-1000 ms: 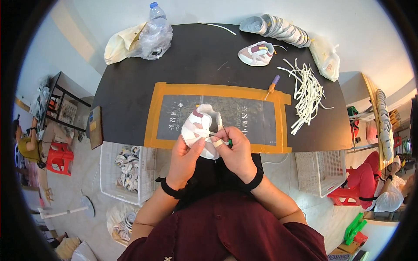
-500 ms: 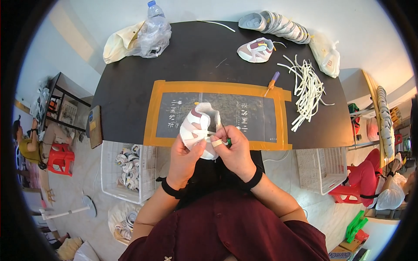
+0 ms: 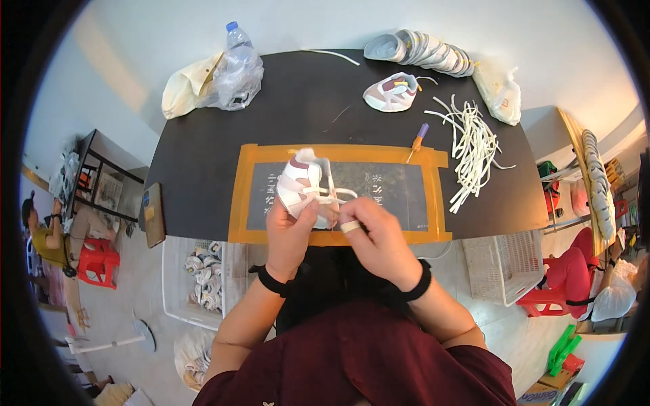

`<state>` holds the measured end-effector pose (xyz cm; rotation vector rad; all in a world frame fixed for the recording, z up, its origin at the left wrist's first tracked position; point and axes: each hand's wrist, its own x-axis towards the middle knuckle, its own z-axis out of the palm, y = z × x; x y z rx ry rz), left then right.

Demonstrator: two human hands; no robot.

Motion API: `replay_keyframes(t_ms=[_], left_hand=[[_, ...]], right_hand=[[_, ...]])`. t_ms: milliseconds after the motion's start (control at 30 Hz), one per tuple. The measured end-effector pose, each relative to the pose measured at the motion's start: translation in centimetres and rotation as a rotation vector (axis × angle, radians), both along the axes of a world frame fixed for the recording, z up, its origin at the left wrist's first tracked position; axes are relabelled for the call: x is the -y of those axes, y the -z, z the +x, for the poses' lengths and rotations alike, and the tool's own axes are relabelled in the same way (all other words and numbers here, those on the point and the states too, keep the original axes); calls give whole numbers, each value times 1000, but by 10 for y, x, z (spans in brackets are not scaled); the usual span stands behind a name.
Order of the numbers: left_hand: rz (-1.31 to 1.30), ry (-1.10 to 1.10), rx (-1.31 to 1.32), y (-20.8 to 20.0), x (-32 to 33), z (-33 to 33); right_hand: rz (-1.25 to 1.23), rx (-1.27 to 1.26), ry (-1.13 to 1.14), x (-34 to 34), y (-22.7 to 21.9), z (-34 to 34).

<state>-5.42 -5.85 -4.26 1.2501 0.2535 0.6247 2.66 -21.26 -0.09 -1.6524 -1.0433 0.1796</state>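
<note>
A small white, pink and maroon shoe upper point(image 3: 295, 181) is above the taped sheet, its opening facing away and right. My left hand point(image 3: 288, 233) grips it by its near left side, thumb on top. A white lace point(image 3: 344, 193) runs from the upper's front to my right hand point(image 3: 378, 237), which is closed around it just to the right of the upper. A light band wraps one finger of that hand. Its fingertips are partly blurred, and whether a tool is also in them is hidden.
An orange-taped dark sheet point(image 3: 237, 203) covers the near tabletop. Rightward lie a purple-and-orange screwdriver-like tool point(image 3: 418, 141) and loose white laces point(image 3: 474, 152). Behind are another shoe upper point(image 3: 391, 93), stacked uppers point(image 3: 433, 53) and a bagged bottle point(image 3: 237, 71). A phone point(image 3: 154, 215) lies left.
My right hand has moved right, away from the upper, drawing the lace out. The green-handled tool seen in it before no longer shows. My head view has shifted slightly.
</note>
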Motion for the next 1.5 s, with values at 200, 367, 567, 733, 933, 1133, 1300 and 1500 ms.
replay_keyframes(t_ms=[200,367,567,733,933,1133,1300,1500], left_hand=[[75,-40,-44,15,3,0],[77,-30,-37,17,0,-1],[82,-42,-10,19,0,-2],[95,-21,-35,16,3,-7],[102,-31,-44,20,4,-2],[318,-92,-60,15,-2,3],[680,-194,-88,27,-8,-3],[838,-253,-154,46,11,-6]], right_hand=[[-21,-340,19,-10,37,4],[-32,-315,-2,-16,36,7],[-84,-331,-13,-16,30,5],[-132,-246,21,-12,29,2],[-223,88,118,-15,8,2],[-250,-116,23,-19,10,20],[-291,-304,-54,-21,23,28],[-362,-760,-58,-10,26,23]])
